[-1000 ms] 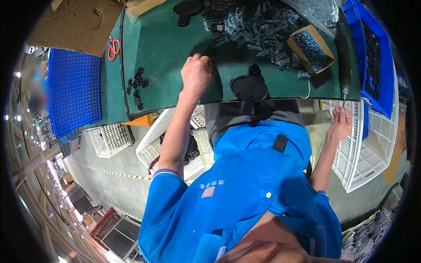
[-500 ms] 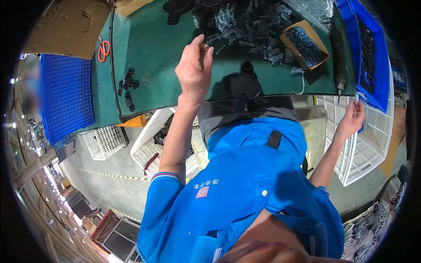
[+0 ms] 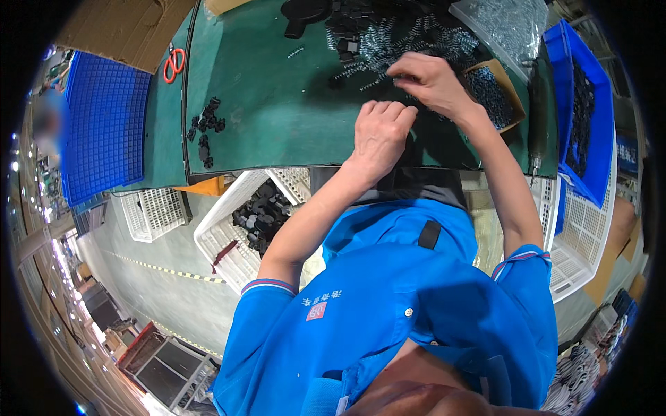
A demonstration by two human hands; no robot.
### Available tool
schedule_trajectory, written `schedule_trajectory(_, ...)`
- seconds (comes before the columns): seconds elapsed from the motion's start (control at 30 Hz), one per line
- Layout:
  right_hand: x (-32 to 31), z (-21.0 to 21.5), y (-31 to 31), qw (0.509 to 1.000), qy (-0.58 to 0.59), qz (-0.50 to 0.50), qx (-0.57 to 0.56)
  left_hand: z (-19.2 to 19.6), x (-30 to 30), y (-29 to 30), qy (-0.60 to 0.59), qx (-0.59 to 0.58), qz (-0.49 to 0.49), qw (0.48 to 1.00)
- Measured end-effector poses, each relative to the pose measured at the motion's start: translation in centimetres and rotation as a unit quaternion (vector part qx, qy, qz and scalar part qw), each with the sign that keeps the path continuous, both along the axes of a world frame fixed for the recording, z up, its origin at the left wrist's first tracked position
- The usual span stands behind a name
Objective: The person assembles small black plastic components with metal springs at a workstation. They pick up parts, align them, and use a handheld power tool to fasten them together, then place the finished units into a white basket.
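Observation:
My left hand [image 3: 381,137] is closed, knuckles up, near the front edge of the green table [image 3: 263,139]. Its fingers hide whatever they hold. Just beyond it on the right, my right hand [image 3: 433,83] has its thumb and fingers bent together over the near side of a heap of coil springs [image 3: 385,41]. Anything in its fingertips is too small to make out. Black plastic parts [image 3: 347,47] lie among the springs. A cardboard box [image 3: 512,97] of small metal pieces stands beside my right wrist, partly covered by the forearm.
A dark power screwdriver [image 3: 537,135] lies at the table's right, next to a blue bin [image 3: 602,125] of black parts. Small black pieces [image 3: 206,121] and red-handled scissors [image 3: 173,66] lie to the left. A white crate [image 3: 218,239] with black parts stands below the edge.
My right hand has come up from the right bin side to the springs. My left hand has moved right and down from the heap's left side, covering where a round black part lay.

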State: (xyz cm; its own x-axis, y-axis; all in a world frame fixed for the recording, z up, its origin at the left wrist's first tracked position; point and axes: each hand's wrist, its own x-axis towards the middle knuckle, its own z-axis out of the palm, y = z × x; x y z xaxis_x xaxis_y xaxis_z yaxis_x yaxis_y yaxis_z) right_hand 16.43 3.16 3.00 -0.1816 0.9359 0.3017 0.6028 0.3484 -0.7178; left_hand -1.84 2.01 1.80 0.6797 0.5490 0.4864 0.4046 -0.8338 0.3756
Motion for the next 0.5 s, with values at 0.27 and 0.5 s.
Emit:
schedule_trajectory(0.27, -2.8, -1.1, 3.8, 0.959, -0.225, 0.153, -0.075, -0.4, -2.9, -0.2, -0.085, -0.006, 0.097, 0.992)
schedule_trajectory(0.5, -0.9, -0.2, 0.6, 0.993, 0.056, 0.054, -0.091, -0.9, -4.3, 0.7, -0.107, -0.127, 0.129, 0.978)
